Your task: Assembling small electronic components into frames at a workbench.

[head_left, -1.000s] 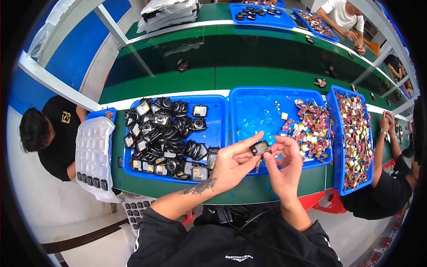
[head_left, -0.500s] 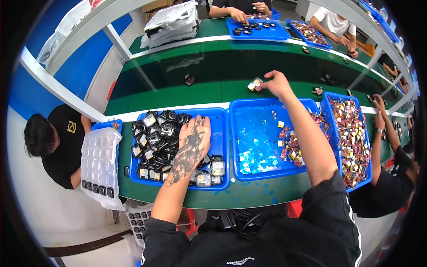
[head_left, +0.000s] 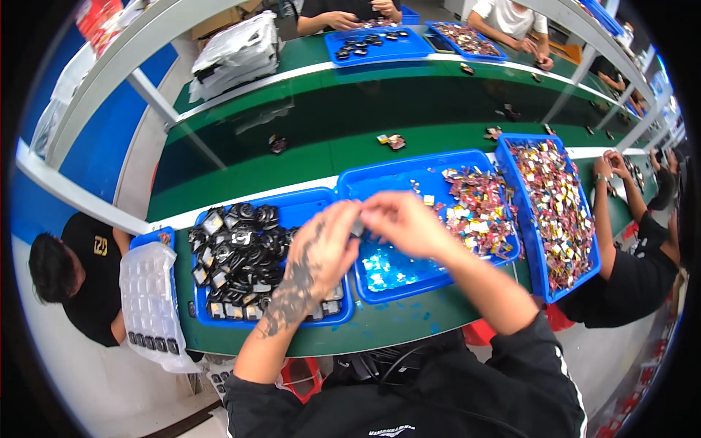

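Observation:
My left hand (head_left: 325, 244) and my right hand (head_left: 401, 220) meet over the gap between two blue trays. Between their fingertips is a small dark grey case (head_left: 358, 228), mostly hidden by the left hand. The left fingers are closed around it, and the right thumb and fingers pinch at its edge. Under my left forearm, the left blue tray (head_left: 299, 198) holds a heap of small black cases (head_left: 237, 244). Below my right hand, the middle blue tray (head_left: 350, 181) carries bits of blue film (head_left: 387, 270) and a pile of small wired electronic parts (head_left: 478, 208).
Another blue tray (head_left: 593, 252) full of wired parts stands at right. Beyond the trays, loose parts (head_left: 392, 141) lie on the green belt (head_left: 321, 157). A clear blister tray (head_left: 150, 292) sits at left beside a seated person (head_left: 87, 270). Co-workers' hands (head_left: 342, 20) work across the belt.
My left hand has risen from the black cases, bringing one dark case rightward. My right hand has drawn back from the belt to meet it, leaving a wired part there. The view has shifted.

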Motion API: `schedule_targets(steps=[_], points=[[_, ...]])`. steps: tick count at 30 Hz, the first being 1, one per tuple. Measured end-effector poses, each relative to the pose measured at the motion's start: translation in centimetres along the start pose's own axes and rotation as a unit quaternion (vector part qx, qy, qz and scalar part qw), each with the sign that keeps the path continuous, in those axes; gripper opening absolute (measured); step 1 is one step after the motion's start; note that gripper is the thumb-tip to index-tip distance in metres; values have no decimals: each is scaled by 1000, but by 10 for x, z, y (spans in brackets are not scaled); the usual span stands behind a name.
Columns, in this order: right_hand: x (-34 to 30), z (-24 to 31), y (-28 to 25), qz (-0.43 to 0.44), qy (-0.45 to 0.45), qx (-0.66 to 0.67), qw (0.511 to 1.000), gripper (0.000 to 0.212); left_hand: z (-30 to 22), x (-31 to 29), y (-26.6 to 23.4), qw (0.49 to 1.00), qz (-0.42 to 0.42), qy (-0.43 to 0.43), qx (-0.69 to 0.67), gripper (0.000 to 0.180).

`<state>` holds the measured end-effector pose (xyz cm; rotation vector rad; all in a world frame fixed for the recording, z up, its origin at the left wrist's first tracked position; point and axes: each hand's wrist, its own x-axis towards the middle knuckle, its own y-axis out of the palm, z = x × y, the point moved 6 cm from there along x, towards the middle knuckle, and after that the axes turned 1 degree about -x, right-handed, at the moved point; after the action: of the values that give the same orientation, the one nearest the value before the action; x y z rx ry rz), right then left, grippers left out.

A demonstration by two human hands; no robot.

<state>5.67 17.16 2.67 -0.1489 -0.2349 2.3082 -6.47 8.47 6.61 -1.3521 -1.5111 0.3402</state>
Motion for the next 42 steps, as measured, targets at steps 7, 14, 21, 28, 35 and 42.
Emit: schedule_targets(steps=[7, 14, 21, 28, 35, 42], points=[[-55, -22, 11, -114, 72, 172, 976, 20, -4, -29, 52, 806, 11, -272, -526, 50], [-61, 12, -56, -128, -161, -467, 860, 19, 25, -40, 64, 649, -74, -380, -655, 29], [-53, 0, -57, -14, -199, -491, 848, 14, 18, -47, 74, 557, -85, -399, -723, 24], [-75, -3, -43, -159, -26, 127, 979, 7, 5, -38, 59, 606, -44, -353, -712, 31], [-82, 6, -1, -140, -31, 166, 976, 10, -17, -31, 40, 910, -17, -195, -365, 28], [-87, 11, 1, -76, -37, 116, 990, 6, -18, -37, 28, 931, -39, -133, -338, 14]])
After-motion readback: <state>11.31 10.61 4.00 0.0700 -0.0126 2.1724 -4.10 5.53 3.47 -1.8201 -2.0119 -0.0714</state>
